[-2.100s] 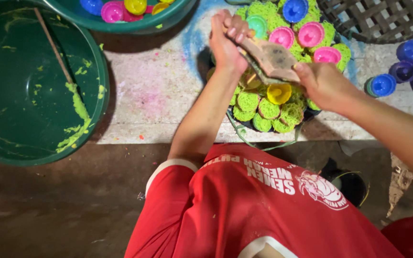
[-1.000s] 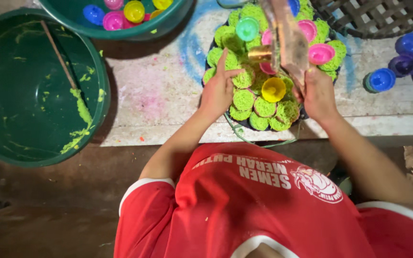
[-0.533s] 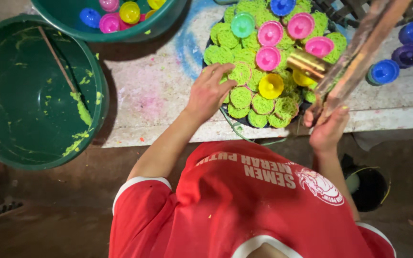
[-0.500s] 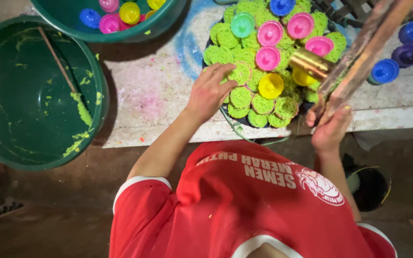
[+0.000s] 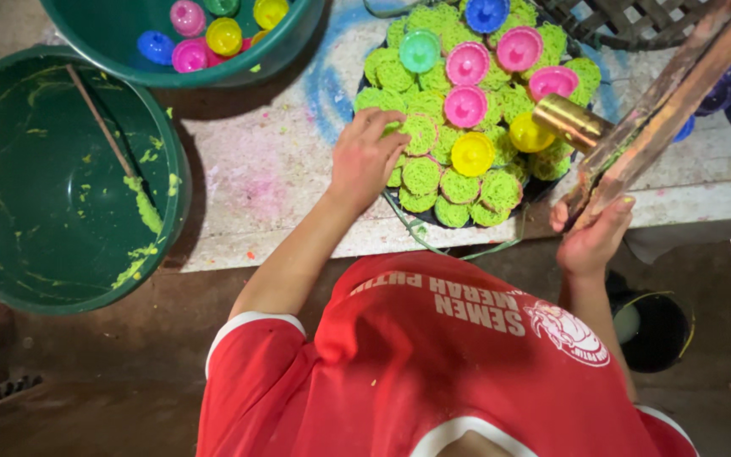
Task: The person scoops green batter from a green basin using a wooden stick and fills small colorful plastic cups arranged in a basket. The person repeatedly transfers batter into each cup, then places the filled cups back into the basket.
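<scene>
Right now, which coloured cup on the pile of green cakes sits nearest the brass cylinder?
The yellow cup, touching the brass cylinder; the other yellow cup lies farther left.

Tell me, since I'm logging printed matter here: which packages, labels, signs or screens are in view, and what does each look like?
No packages, signs or screens.
Shirt print: white block lettering with a round white emblem, on the back of the red shirt at bottom centre, between the left hand on the green cakes and the right hand gripping a wooden tool.

A long wooden press (image 5: pixel 678 93) blurs and runs off the top right edge; green cakes (image 5: pixel 433 173) hide the tray beneath; both basins (image 5: pixel 52 186) are cropped.
</scene>
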